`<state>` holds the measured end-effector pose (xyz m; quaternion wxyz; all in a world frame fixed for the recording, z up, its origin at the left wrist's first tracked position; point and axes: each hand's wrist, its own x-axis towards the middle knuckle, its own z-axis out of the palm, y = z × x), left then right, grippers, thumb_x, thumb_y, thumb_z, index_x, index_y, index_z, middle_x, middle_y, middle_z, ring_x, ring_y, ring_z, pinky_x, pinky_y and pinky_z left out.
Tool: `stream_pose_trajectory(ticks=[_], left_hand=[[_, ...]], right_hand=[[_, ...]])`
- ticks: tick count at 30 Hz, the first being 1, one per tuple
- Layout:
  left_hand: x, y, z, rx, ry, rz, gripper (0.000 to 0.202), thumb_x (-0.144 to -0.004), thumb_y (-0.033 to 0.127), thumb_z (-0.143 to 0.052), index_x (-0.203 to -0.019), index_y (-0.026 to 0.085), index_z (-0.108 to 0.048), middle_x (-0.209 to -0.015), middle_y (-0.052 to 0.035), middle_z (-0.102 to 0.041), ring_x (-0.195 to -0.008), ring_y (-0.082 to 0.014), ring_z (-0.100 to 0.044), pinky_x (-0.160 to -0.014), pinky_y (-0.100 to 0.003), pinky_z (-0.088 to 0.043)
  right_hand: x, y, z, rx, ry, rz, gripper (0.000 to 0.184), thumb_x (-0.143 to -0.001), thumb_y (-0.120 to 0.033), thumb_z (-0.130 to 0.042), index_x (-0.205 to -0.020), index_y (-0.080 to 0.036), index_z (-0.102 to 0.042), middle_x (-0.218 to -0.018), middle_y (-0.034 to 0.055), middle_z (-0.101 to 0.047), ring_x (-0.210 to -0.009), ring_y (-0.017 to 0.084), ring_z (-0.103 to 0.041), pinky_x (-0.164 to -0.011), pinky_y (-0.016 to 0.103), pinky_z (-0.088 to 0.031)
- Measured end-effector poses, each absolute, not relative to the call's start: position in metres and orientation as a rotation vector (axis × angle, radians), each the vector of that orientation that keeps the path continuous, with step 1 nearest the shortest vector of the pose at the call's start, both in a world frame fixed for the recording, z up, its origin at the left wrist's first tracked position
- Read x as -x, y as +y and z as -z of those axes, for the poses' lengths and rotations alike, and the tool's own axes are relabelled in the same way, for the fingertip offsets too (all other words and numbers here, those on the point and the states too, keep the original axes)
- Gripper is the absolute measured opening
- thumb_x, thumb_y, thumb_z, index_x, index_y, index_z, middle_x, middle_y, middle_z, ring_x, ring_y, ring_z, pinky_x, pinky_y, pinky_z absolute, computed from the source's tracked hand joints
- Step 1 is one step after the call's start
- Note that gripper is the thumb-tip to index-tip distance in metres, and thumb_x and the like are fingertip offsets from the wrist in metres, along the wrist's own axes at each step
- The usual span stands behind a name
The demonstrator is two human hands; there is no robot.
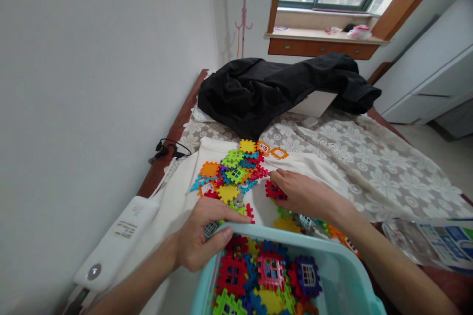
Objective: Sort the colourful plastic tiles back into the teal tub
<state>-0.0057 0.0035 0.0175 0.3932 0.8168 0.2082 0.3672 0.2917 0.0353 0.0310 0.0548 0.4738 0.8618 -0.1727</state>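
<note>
My right hand is closed on a red toothed plastic building piece above the white cloth, to the right of the pile. At the far left corner of the light-blue plastic bin, my left hand has its thumb over the rim and its index finger stretched along the outside, gripping the edge. Several toothed building pieces, some with window grids, lie inside the bin, among them a purple one. Beyond it spreads a loose pile of colourful pieces, including a yellow piece and an orange piece.
A white cloth lies over a patterned bedspread. Black clothing covers part of a pale flat object at the back. On the left sit a white power device and a black cable. A clear plastic package is at right.
</note>
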Motion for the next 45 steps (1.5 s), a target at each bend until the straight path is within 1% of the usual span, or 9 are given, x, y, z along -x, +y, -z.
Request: stream_pose_trajectory(ticks=[4, 10, 17, 23, 28, 32, 36, 42, 45], left_hand=[[0.006, 0.003, -0.016, -2.059, 0.511, -0.936, 0.038, -0.091, 0.022, -0.057, -0.121, 0.017, -0.079, -0.092, -0.0094, -0.084, -0.073, -0.0198, -0.077, -0.068, -0.029, -0.055], [0.006, 0.001, -0.014, -2.044, 0.551, -0.920, 0.037, -0.091, 0.023, -0.056, -0.119, 0.017, -0.080, -0.095, -0.0105, -0.084, -0.074, -0.0194, -0.074, -0.069, -0.030, -0.053], [0.006, 0.001, -0.015, -2.047, 0.543, -0.925, 0.038, -0.090, 0.022, -0.057, -0.121, 0.019, -0.080, -0.090, -0.0065, -0.083, -0.073, -0.0180, -0.075, -0.069, -0.029, -0.053], [0.006, 0.003, -0.015, -2.060, 0.532, -0.931, 0.037, -0.091, 0.022, -0.057, -0.120, 0.019, -0.079, -0.094, -0.0078, -0.084, -0.074, -0.0183, -0.076, -0.071, -0.028, -0.054], [0.005, 0.003, -0.017, -2.060, 0.532, -0.923, 0.037, -0.092, 0.024, -0.056, -0.120, 0.018, -0.080, -0.091, -0.0089, -0.084, -0.072, -0.0188, -0.076, -0.069, -0.028, -0.054], [0.004, 0.003, -0.017, -2.075, 0.533, -0.924, 0.036, -0.094, 0.026, -0.055, -0.119, 0.017, -0.079, -0.089, -0.0097, -0.083, -0.071, -0.0198, -0.076, -0.068, -0.028, -0.055], [0.004, 0.002, -0.017, -2.076, 0.569, -0.932, 0.035, -0.094, 0.026, -0.055, -0.116, 0.016, -0.080, -0.092, -0.0107, -0.084, -0.074, -0.0201, -0.076, -0.074, -0.030, -0.058], [0.003, 0.002, -0.021, -2.035, 0.547, -0.915, 0.036, -0.091, 0.023, -0.057, -0.119, 0.016, -0.080, -0.094, -0.0100, -0.084, -0.075, -0.0190, -0.076, -0.073, -0.029, -0.058], [0.003, 0.002, -0.023, -2.024, 0.540, -0.910, 0.035, -0.092, 0.023, -0.057, -0.117, 0.015, -0.080, -0.095, -0.0103, -0.085, -0.074, -0.0193, -0.076, -0.071, -0.029, -0.058]], right_hand=[[-0.304, 0.037, -0.045, -1.438, 2.612, 0.588, 0.016, -0.092, -0.029, -0.064, -0.102, -0.019, -0.057, -0.106, 0.0101, -0.070, -0.090, 0.023, -0.066, -0.077, 0.036, -0.046], [-0.318, 0.033, -0.060, -1.514, 2.503, 0.674, 0.023, -0.086, -0.033, -0.073, -0.097, -0.022, -0.055, -0.098, 0.0044, -0.071, -0.085, 0.022, -0.065, -0.070, 0.034, -0.041], [-0.286, 0.038, -0.025, -1.433, 2.636, 0.371, 0.023, -0.093, -0.026, -0.067, -0.112, -0.015, -0.060, -0.112, 0.0141, -0.071, -0.100, 0.029, -0.070, -0.080, 0.039, -0.051], [-0.283, 0.030, -0.017, -1.422, 2.658, 0.339, 0.034, -0.091, -0.035, -0.072, -0.115, -0.015, -0.058, -0.117, 0.0132, -0.070, -0.106, 0.031, -0.068, -0.087, 0.043, -0.054], [-0.280, 0.027, -0.016, -1.396, 2.658, 0.315, 0.035, -0.089, -0.020, -0.063, -0.122, -0.013, -0.055, -0.123, 0.0163, -0.066, -0.110, 0.033, -0.065, -0.085, 0.043, -0.054], [-0.282, 0.035, -0.022, -1.353, 2.680, 0.465, 0.027, -0.086, -0.017, -0.057, -0.113, -0.017, -0.055, -0.113, 0.0125, -0.066, -0.098, 0.027, -0.065, -0.082, 0.039, -0.050], [-0.293, 0.044, -0.045, -1.362, 2.713, 0.747, 0.021, -0.086, -0.025, -0.064, -0.103, -0.021, -0.053, -0.104, 0.0061, -0.066, -0.092, 0.021, -0.061, -0.082, 0.034, -0.047], [-0.317, 0.031, -0.096, -1.508, 2.745, 0.959, 0.027, -0.090, -0.039, -0.070, -0.107, -0.023, -0.057, -0.104, 0.0053, -0.068, -0.090, 0.020, -0.061, -0.083, 0.034, -0.051], [-0.315, -0.002, -0.121, -1.455, 2.844, 1.055, 0.023, -0.090, -0.038, -0.073, -0.103, -0.027, -0.059, -0.116, 0.0076, -0.071, -0.098, 0.023, -0.067, -0.087, 0.037, -0.057]])
